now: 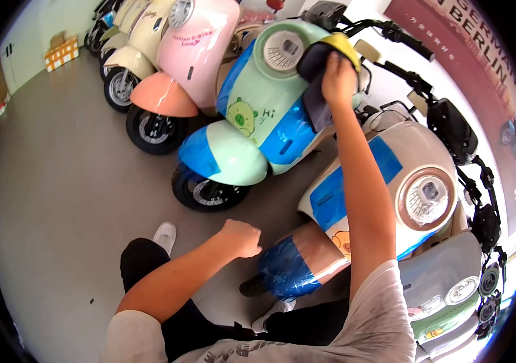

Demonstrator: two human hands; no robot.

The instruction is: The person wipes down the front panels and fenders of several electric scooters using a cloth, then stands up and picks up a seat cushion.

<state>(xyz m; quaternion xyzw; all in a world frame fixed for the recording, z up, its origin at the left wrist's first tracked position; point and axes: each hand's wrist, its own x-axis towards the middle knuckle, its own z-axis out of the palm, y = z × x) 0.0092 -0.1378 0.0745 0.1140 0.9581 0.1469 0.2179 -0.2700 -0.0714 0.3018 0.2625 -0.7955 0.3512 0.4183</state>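
Note:
My right hand (338, 78) is on a dark grey cloth (316, 103) with a yellow part (344, 47), its fingers closed on it. The cloth lies against the upper side of the mint-green scooter (252, 91), beside its round front light, and hangs down toward a blue film patch. My left hand (241, 238) is a closed fist above the floor, near the front fender of the beige scooter (361, 175), with nothing visible in it.
A pink scooter (194, 51) and cream scooters (143, 39) stand at the upper left. A grey scooter (436, 278) is at the lower right. Handlebars and mirrors jut out along the right. An orange-and-white box (62, 55) sits by the far wall.

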